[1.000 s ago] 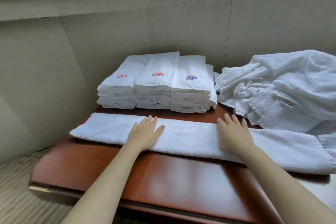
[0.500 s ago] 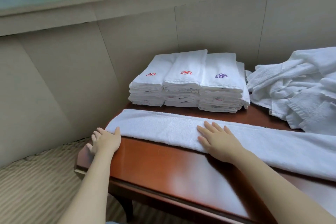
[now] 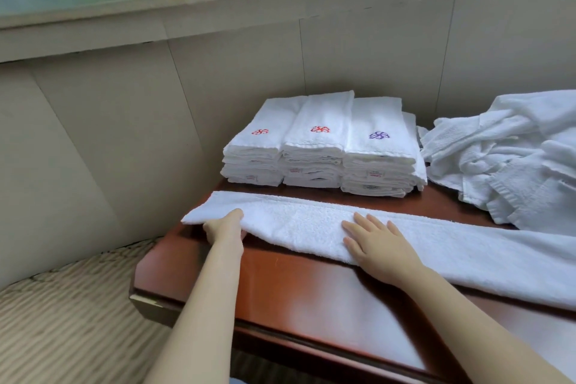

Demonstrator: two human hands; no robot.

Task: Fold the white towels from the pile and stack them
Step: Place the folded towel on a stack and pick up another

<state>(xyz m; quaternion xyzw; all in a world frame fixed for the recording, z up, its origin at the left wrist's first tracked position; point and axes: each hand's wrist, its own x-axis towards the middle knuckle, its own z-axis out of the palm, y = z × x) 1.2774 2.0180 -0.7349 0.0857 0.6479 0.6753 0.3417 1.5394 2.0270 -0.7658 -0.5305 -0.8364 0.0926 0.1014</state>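
At centre left of the frame, the left hand (image 3: 223, 227) pinches the left end of the towel strip (image 3: 296, 221), thumb on top and fingers beneath, holding the near edge slightly off the wooden table (image 3: 296, 287). The strip, folded lengthwise, runs across mid-frame to the right edge. At centre, the right hand (image 3: 378, 243) lies flat on it, fingers spread. The terry cloth is probably light, soft and limp: take hold at an end and pin the middle. No container is in view. Above centre, three stacks of folded towels (image 3: 321, 146) stand side by side. At upper right lies the unfolded pile (image 3: 514, 159).
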